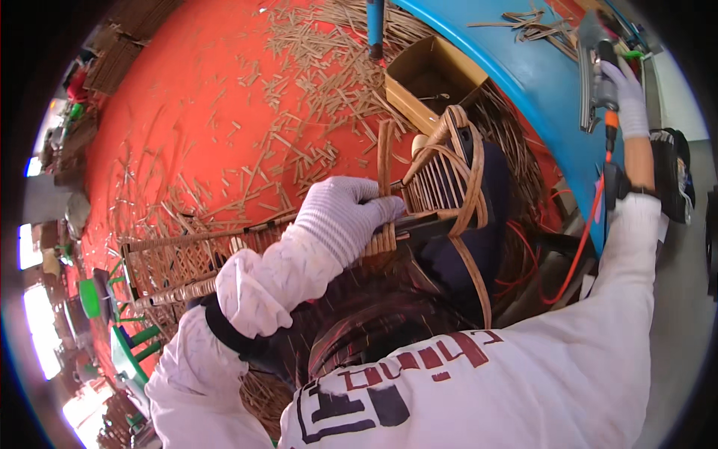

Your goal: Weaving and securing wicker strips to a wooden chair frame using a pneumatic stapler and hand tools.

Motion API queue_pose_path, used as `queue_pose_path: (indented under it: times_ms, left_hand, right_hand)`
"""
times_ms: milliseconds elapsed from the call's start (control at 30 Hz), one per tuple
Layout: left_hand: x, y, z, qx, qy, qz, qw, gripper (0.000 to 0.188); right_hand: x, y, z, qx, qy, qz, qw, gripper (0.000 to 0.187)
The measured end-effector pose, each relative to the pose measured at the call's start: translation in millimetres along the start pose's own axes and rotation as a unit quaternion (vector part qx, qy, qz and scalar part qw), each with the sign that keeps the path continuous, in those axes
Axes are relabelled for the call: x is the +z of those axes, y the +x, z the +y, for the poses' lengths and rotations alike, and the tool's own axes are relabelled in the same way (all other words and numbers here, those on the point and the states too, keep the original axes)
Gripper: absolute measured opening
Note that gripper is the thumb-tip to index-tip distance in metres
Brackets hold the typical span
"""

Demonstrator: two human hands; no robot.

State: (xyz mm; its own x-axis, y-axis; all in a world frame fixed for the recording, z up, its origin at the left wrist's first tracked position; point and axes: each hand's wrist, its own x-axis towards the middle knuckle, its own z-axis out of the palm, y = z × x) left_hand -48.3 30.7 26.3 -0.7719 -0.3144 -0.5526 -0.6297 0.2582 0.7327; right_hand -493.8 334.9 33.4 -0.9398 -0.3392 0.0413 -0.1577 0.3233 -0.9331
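Note:
My left hand (340, 213), in a striped white glove, is closed round a flat brown rattan strip and the frame under it, its thumb and fingers pressed together. They belong to a woven rattan piece (434, 187) with thin slats and a dark frame, lying across my lap. A long strip (473, 277) hangs from its right side. Far to the right, my gloved right hand (630, 97) is wrapped on the grip of a grey and black air stapler (591, 71) over the blue table. An orange fitting joins the tool to its hose.
A blue curved table (516, 82) stands at right, with loose strips on it. An open cardboard box (419, 82) is beside its edge. Cut strips (299, 120) litter the red floor (187, 67). An orange hose (583, 254) loops near my right arm. A green stool (131, 359) stands at left.

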Motion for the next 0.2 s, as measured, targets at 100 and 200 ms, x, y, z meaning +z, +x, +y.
queue_pose_path:
  times_ms: [100,200]
  left_hand:
    - [2.1,13.2,-12.9,0.022,0.037,0.006,0.999,0.029]
    - [0.3,13.3,-6.5,0.034,0.067,-0.006,0.997,0.04]
  right_hand:
    - [11.8,-118.3,-82.2,-0.031,0.198,0.022,0.979,0.032]
    - [-34.9,-159.8,-110.4,0.022,0.299,-0.298,0.906,0.047]
